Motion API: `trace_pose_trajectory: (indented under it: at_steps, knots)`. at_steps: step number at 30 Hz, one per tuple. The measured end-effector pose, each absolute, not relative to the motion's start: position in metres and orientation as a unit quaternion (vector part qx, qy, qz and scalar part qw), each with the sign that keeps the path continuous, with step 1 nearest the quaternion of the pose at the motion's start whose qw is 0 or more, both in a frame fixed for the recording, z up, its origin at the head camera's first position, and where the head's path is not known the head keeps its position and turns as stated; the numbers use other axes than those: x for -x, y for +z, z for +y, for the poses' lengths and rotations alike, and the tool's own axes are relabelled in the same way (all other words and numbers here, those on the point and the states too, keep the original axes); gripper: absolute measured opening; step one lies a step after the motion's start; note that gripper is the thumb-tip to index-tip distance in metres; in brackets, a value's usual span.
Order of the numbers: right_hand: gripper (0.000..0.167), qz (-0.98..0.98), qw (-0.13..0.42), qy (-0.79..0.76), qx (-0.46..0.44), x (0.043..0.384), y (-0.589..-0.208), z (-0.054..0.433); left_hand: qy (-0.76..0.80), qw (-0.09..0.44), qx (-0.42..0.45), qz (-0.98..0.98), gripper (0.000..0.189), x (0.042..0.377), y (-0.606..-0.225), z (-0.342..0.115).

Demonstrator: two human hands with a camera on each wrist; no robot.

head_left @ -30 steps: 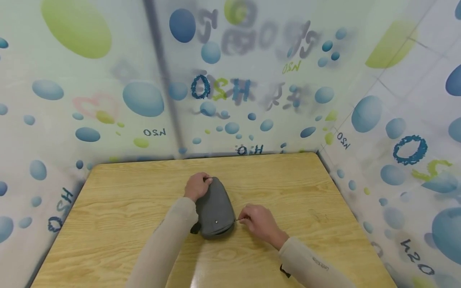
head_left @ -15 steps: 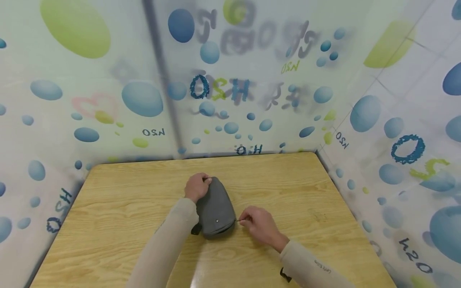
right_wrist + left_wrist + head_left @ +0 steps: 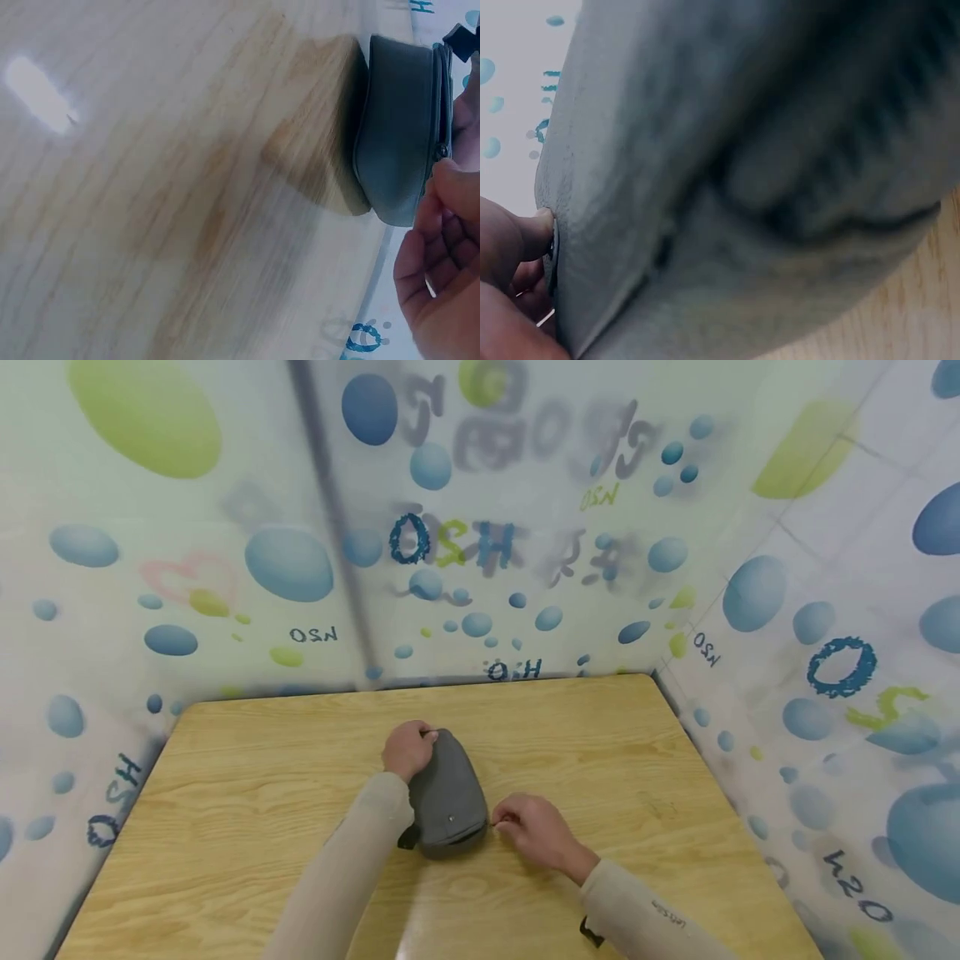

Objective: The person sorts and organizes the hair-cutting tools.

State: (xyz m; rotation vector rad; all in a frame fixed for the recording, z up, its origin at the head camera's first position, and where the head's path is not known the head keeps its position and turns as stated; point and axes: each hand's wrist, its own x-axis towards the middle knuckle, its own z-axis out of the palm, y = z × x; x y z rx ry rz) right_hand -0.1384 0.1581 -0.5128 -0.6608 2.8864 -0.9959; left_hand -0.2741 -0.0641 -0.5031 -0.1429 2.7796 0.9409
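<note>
A dark grey sling bag (image 3: 448, 789) lies on the wooden table, its narrow end pointing away. My left hand (image 3: 407, 750) grips the edge near that narrow end; in the left wrist view its thumb and fingers (image 3: 525, 232) hold the bag's side. At the wide end's right corner, my right hand (image 3: 538, 831) pinches the zipper pull. The right wrist view shows the zipper slider (image 3: 441, 151) just above the right thumb, on the seam along the bag's side. A small metal snap (image 3: 451, 818) sits on the front. The bag's inside is hidden.
The wooden table (image 3: 615, 760) reaches back to a patterned wall (image 3: 480, 593) and stands close to another wall (image 3: 840, 693) on the right. A black strap end (image 3: 408, 837) sticks out at the bag's lower left.
My right hand has come slightly closer to the bag's corner, still pinching the zipper pull. The left hand keeps its hold. The head view has shifted a little.
</note>
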Motion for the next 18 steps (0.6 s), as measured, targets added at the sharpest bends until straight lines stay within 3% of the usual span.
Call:
trace_pose_trajectory:
  at_steps: [18]
  knots:
    - [0.003, 0.922, -0.002, -0.341, 0.185, 0.12, -0.52, 0.142, 0.319, 0.106, 0.068, 0.939, 0.032, 0.27, -0.498, -0.061]
